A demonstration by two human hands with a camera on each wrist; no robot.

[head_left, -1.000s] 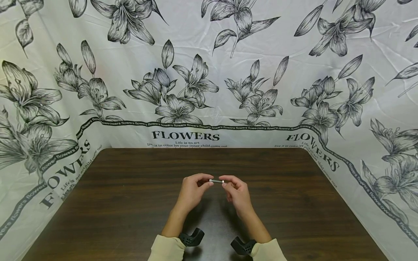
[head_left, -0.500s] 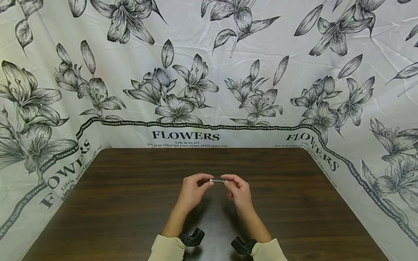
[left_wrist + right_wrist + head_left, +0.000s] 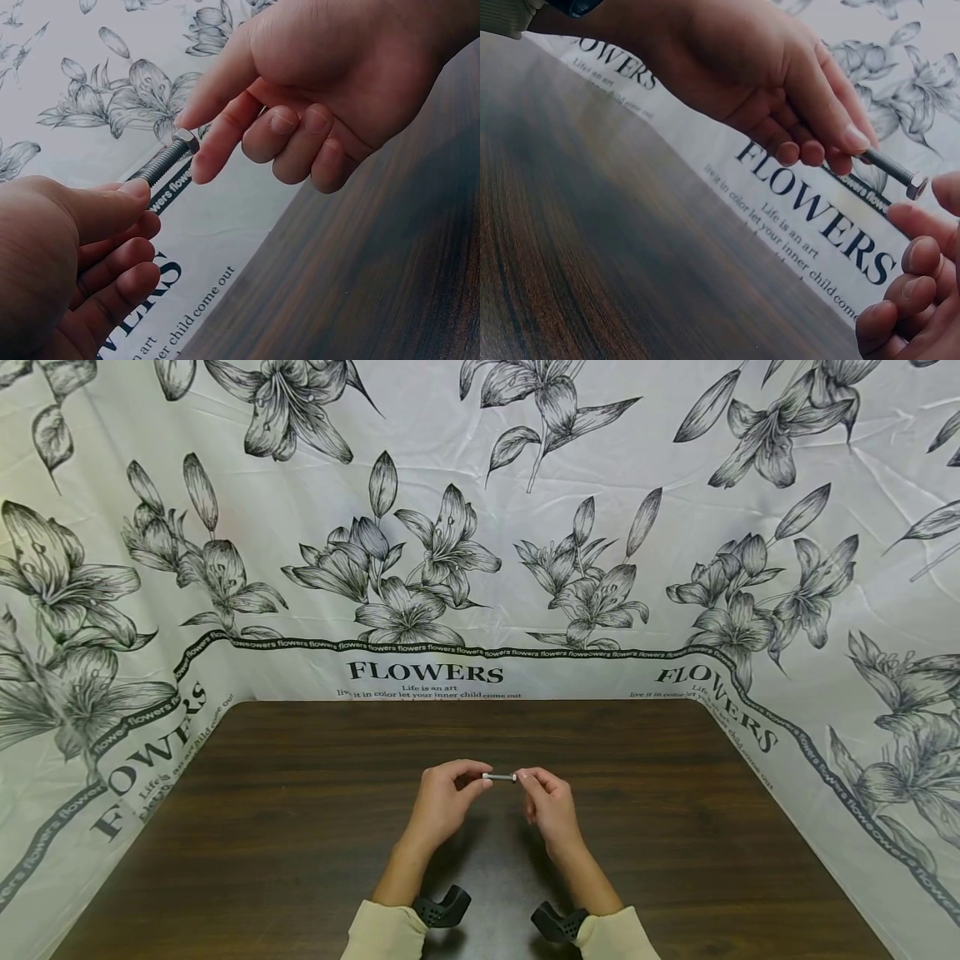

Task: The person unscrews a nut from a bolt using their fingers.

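Observation:
A grey metal bolt (image 3: 166,163) with a threaded shank lies nearly level in the air between the two hands. My left hand (image 3: 441,797) pinches its left end between thumb and index finger, which cover part of that end; the other fingers curl loosely. At the right end is a shiny hexagonal piece (image 3: 917,186). My right hand (image 3: 551,806) has its thumb and index finger spread right at this hexagonal piece, with a small gap showing in the right wrist view. Its other fingers are bent toward the palm.
Below the hands is a dark wood-grain table (image 3: 315,843). White cloth (image 3: 510,610) printed with lilies and lettering hangs behind it and along both sides. Each wrist wears a black camera mount, such as the left mount (image 3: 442,907).
My right fingers covered the hexagonal end half a second ago and now stand slightly right of it, leaving it in sight. The left hand keeps its pinch on the bolt, almost still.

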